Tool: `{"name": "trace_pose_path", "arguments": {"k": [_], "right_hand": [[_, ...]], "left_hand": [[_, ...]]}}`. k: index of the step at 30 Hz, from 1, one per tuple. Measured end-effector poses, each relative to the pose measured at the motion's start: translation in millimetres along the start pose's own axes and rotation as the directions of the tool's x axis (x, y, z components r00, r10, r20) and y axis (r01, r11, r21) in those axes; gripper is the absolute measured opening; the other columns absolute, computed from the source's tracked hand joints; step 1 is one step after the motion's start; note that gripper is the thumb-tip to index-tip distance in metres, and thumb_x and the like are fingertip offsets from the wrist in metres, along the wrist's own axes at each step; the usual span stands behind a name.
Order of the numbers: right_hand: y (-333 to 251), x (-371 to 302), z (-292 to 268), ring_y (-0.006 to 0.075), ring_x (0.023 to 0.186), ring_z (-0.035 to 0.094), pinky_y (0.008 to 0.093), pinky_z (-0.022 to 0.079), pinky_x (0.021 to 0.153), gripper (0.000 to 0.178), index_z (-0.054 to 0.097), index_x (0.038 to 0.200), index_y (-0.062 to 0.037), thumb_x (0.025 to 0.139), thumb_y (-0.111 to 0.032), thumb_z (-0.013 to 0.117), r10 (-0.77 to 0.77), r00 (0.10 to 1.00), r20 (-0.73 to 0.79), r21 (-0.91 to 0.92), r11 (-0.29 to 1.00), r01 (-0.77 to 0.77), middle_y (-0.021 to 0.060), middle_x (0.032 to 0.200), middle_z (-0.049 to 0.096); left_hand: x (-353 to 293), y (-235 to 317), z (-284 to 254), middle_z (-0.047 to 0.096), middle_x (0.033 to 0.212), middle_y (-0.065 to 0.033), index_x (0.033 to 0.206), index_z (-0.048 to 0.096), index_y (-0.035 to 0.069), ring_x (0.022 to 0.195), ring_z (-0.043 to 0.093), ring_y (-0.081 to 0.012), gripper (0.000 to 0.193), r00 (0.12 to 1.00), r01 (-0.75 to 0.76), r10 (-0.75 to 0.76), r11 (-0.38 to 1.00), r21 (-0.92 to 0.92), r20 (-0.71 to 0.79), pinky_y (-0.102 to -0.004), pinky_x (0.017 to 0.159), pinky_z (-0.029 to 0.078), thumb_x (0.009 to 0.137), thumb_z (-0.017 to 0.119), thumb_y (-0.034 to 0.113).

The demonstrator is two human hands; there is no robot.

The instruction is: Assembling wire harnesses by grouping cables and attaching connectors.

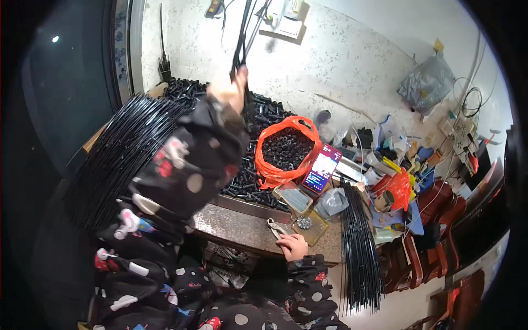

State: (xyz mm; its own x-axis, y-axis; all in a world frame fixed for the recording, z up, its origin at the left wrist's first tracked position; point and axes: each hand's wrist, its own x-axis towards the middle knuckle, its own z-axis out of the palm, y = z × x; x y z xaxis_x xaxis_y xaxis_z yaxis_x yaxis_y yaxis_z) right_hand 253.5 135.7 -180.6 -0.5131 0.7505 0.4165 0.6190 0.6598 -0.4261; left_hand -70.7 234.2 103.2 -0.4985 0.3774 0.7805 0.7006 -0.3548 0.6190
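My left hand (pixel 228 91) is raised over the back of the table, its fingers closed round a few long thin black rods (pixel 242 47) that stick up past the top edge; it is slightly blurred. At the table's front edge, my right hand (pixel 294 247) is closed on the handles of metal pliers (pixel 275 229), jaws pointing away from me. Beside the pliers, a yellowish clear box (pixel 316 234) holds small shiny metal pieces (pixel 304 222). Under my left arm spreads a heap of short black tubular parts (pixel 264 113). An orange plastic bag (pixel 264 165), rolled open, contains small black parts (pixel 289 148).
A big bundle of black rods (pixel 118 154) lies at the left; another bundle (pixel 360 247) hangs over the front edge at right. A lit phone (pixel 323 169) leans by the orange bag, near a clear box (pixel 294 197). Clutter and red-brown chairs (pixel 440 209) stand right.
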Motion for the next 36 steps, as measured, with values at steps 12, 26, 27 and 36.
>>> {"name": "trace_pose_path", "arguments": {"k": [12, 26, 27, 36], "right_hand": [[-98.5, 21.2, -50.8, 0.0330, 0.109, 0.044, 0.0389, 0.035, 0.091, 0.050, 0.050, 0.113, -0.0057, 0.068, -0.019, 0.067, -0.201, 0.974, -0.107, 0.214, 0.952, 0.220, 0.0147, 0.119, 0.048], [-149.2, 19.7, -24.8, 0.0092, 0.036, 0.034, 0.0228, 0.032, 0.036, 0.018, 0.042, 0.105, -0.0021, 0.091, -0.014, 0.040, 0.123, 0.936, 0.329, 0.944, -0.063, -0.323, 0.0045, 0.055, 0.043], [-148.7, 21.3, -27.8, 0.0092, 0.034, 0.032, 0.0219, 0.031, 0.034, 0.018, 0.042, 0.104, -0.0022, 0.091, -0.014, 0.039, 0.159, 0.942, 0.297, 0.954, -0.007, -0.300, 0.0035, 0.053, 0.041], [-164.7, 55.4, -60.8, 0.0076, 0.033, 0.032, 0.0200, 0.028, 0.032, 0.021, 0.042, 0.104, -0.0017, 0.090, -0.018, 0.044, 0.143, 0.978, 0.149, 0.978, 0.128, -0.167, 0.0033, 0.051, 0.043]], "left_hand": [[-174.3, 10.2, -28.5, 0.049, 0.065, 0.0028, 0.092, 0.054, 0.005, 0.052, 0.041, -0.0049, 0.015, 0.796, 0.603, -0.243, 0.412, -0.684, 0.555, -0.0196, 0.046, 0.033, 0.086, 0.053, 0.018], [-135.3, -14.9, -131.7, 0.064, 0.079, -0.0061, 0.093, 0.061, 0.002, 0.076, 0.061, -0.0126, 0.032, 0.242, 0.709, -0.261, 0.705, 0.013, 0.935, -0.0252, 0.069, 0.048, 0.084, 0.054, 0.032], [-127.0, -29.0, -147.9, 0.065, 0.076, -0.0066, 0.090, 0.063, 0.003, 0.075, 0.061, -0.0127, 0.033, 0.308, 0.504, -0.282, 0.858, 0.096, 0.909, -0.0251, 0.068, 0.048, 0.081, 0.057, 0.034], [-113.1, -140.1, -204.6, 0.060, 0.097, -0.0105, 0.094, 0.063, 0.012, 0.094, 0.057, -0.0262, 0.024, 0.644, -0.003, -0.684, 0.448, 0.894, 0.344, -0.0378, 0.078, 0.046, 0.075, 0.061, 0.027]]}}
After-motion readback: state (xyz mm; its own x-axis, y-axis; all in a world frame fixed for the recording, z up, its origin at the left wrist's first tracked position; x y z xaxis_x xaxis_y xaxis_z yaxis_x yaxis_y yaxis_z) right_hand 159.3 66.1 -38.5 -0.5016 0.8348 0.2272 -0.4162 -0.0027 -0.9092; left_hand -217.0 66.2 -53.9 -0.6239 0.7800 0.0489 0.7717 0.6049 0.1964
